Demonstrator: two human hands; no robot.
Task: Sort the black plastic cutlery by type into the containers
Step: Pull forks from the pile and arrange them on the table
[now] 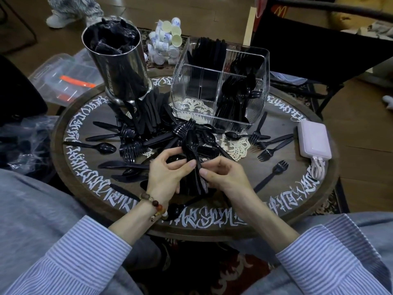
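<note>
A bunch of black plastic spoons (192,143) stands nearly upright over the near middle of the round table (297,201), bowls up. My left hand (168,173) and my right hand (223,175) both pinch the handles. Loose black forks, spoons and knives (136,133) lie in a heap across the table's centre and left. More forks (274,172) lie scattered at the right. A clear divided container (219,81) at the back holds spoons in its right compartment and knives at the rear; its front left compartment shows nothing inside.
A tall steel canister (119,60) with black wrappers stands at the back left. A pink power bank (314,139) with a white cable lies at the right edge. Small creamer cups (165,41) sit behind the container. A clear plastic box (63,75) lies left of the table.
</note>
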